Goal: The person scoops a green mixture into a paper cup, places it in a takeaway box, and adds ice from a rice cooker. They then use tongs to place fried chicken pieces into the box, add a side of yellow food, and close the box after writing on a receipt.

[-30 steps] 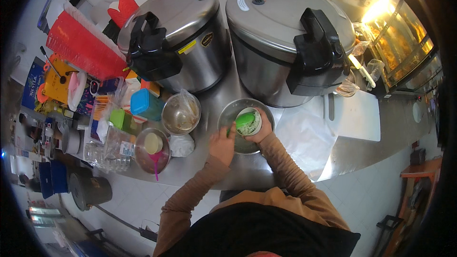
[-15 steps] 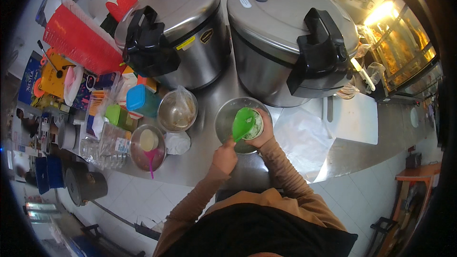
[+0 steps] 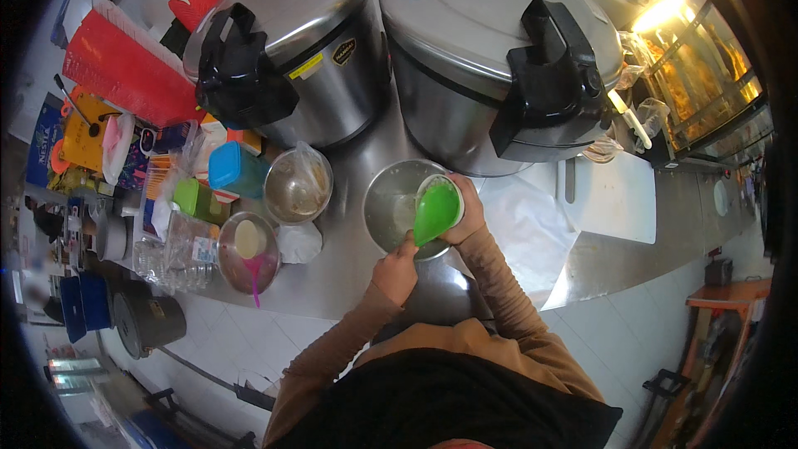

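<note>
- Left hand [image 3: 395,275] (1): grasping one green scoop [image 3: 436,209].
- Right hand [image 3: 468,209] (1): grasping one cup [image 3: 460,211].
- Scoop: across the cup's mouth.
- Cup: over one bowl's [image 3: 381,206] right side.
- Cookers [image 3: 453,120] (2): beyond the bowl.

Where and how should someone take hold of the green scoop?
Probably by its narrow tail, from the near side with the left hand: the green scoop tapers toward the wearer, its broad end pointing away, and the left fingers already meet that tapered end.
</note>
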### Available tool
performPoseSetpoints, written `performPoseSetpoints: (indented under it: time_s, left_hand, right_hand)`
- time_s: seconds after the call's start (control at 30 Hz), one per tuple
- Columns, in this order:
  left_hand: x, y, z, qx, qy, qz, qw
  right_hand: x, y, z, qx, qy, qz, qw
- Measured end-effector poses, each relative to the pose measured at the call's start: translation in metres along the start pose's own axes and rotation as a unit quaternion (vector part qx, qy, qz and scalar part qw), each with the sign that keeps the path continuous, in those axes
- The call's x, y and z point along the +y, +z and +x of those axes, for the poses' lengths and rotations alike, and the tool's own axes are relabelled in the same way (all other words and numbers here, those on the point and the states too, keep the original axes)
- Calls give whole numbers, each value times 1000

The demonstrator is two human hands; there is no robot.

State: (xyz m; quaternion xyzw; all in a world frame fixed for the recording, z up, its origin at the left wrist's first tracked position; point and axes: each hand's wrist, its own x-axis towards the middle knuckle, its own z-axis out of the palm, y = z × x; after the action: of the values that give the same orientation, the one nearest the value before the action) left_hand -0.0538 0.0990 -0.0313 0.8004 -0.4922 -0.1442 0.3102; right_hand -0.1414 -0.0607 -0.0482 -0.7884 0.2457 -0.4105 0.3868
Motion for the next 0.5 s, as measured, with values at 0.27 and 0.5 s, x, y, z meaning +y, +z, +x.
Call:
performPoseSetpoints:
  time_s: [0.27,0.5]
  left_hand:
    - [-27,-68,70,-163,-28,211,963]
    - [3,-13,31,-311,54,337,887]
  right_hand:
    - [50,-2,-17,87,92,165,978]
    - [74,36,-21,161,158,328,917]
